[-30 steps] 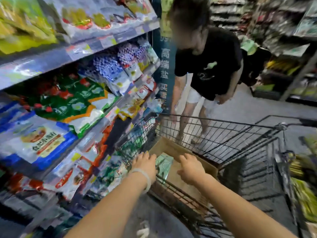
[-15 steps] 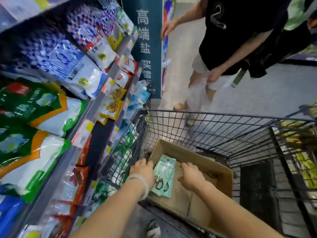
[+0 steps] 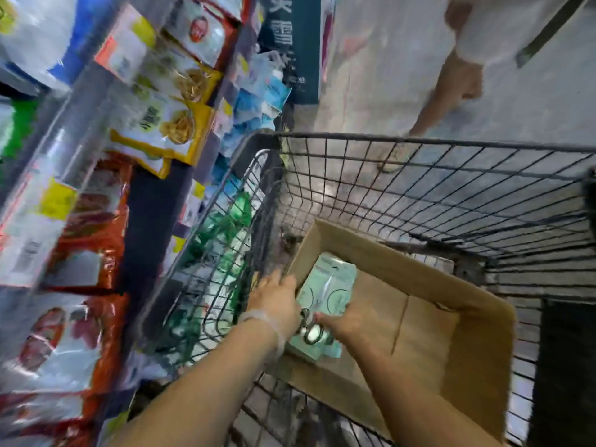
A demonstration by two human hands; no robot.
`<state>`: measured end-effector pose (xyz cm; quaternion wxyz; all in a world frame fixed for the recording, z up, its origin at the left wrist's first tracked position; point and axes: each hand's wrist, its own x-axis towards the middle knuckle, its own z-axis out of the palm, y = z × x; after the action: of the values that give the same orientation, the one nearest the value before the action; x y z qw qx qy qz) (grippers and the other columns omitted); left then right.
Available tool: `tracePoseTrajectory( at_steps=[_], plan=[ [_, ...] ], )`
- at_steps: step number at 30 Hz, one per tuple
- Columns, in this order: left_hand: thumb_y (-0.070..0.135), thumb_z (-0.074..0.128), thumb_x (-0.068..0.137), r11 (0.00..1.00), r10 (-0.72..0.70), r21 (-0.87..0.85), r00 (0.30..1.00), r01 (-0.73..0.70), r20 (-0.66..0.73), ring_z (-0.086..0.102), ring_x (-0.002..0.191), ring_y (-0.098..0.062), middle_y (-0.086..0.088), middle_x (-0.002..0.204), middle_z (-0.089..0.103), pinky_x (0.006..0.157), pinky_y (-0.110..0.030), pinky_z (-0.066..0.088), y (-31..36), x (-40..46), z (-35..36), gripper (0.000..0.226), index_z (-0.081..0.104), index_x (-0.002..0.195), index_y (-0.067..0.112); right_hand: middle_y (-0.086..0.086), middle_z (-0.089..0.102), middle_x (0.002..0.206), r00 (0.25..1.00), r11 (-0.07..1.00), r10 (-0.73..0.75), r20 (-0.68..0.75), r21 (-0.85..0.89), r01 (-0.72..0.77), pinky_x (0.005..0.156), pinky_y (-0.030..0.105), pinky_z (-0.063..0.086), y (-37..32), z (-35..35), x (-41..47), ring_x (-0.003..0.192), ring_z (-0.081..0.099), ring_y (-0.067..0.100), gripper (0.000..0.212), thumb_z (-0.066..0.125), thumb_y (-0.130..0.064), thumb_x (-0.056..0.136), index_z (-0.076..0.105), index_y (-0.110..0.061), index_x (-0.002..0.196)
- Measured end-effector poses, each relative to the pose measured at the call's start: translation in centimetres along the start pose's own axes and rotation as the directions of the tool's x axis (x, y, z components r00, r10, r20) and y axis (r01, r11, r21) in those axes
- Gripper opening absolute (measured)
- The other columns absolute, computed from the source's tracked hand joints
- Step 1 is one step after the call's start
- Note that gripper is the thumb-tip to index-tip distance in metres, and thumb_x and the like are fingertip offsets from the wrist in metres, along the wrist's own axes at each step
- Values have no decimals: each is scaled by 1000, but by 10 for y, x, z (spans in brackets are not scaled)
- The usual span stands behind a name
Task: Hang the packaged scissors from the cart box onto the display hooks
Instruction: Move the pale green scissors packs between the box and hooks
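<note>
Both hands in cardboard box (image 3: 429, 285): left hand (image 3: 274, 301) and right hand (image 3: 346, 321) grip the scissors packs (image 3: 329, 285); fingertips hidden, frame motion-blurred.

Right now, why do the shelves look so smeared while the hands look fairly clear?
Head view: motion blur streaks the shelf packets, worst toward the left edge; the left hand, right hand and packaged scissors stay sharper near centre; the wide lens bends the cart rim.
</note>
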<state>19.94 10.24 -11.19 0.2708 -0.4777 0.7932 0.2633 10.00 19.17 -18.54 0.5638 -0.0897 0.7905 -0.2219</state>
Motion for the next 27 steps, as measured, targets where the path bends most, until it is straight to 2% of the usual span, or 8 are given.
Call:
tracePoseTrajectory(
  at_steps=[5,9,11,13,17,19,23,27],
  plan=[
    [28,47,96,1000,3,16,999,-3,-43,22,141,-28,-6,157,14,115,-39,24,2,5,11,49,31,141,19,10,67,106,995,996,80,-66,33,-78,40,18,41,7,9,26,78,60,19,41,76,-25,77,63,-6,111],
    [27,50,94,998,-24,-65,998,19,-65,14,144,-26,-2,158,9,117,-38,19,4,1,10,51,32,141,23,11,69,104,985,988,137,-102,-52,-142,73,31,55,7,0,33,92,67,26,33,73,-26,79,64,-5,104],
    [27,51,94,994,-39,-107,994,29,-98,13,144,-25,-1,158,10,118,-38,19,7,-4,7,49,33,140,25,13,66,101,984,987,151,-96,63,-145,80,36,54,10,-5,27,97,65,29,17,71,-17,81,61,-8,92],
    [28,49,94,991,-35,-130,991,18,-132,17,143,-24,-2,156,15,117,-38,22,11,-11,3,46,36,138,25,15,65,102,983,964,158,-90,231,-133,72,35,54,9,-14,12,89,63,27,18,68,-9,82,51,-15,81],
    [32,53,92,970,20,-238,992,-49,-126,28,137,-22,-1,149,30,113,-35,27,23,-25,0,53,33,140,23,3,64,88,999,940,-34,-41,338,46,53,19,47,-3,-38,-26,72,60,11,18,65,-7,85,49,-10,93],
    [28,61,89,879,-49,-476,995,3,-84,39,132,-22,-3,143,40,107,-34,35,31,-31,-5,61,31,141,22,2,67,90,988,889,-150,44,443,116,53,18,50,-17,-47,-42,73,66,11,17,64,-4,84,51,-9,93],
    [13,71,81,504,-252,-853,968,136,5,57,93,-19,2,95,60,78,-30,48,30,-27,-25,49,42,120,18,8,69,88,950,860,-293,111,465,210,62,30,56,-45,-54,-54,70,68,17,14,65,-9,86,51,-8,90],
    [26,77,74,348,-247,-899,951,266,186,65,97,-28,-10,106,68,92,-46,52,4,-12,-24,33,60,99,14,22,64,94,938,872,-281,202,462,162,83,49,50,-46,-41,-38,85,61,31,14,66,-15,86,53,-11,86]
  ],
)
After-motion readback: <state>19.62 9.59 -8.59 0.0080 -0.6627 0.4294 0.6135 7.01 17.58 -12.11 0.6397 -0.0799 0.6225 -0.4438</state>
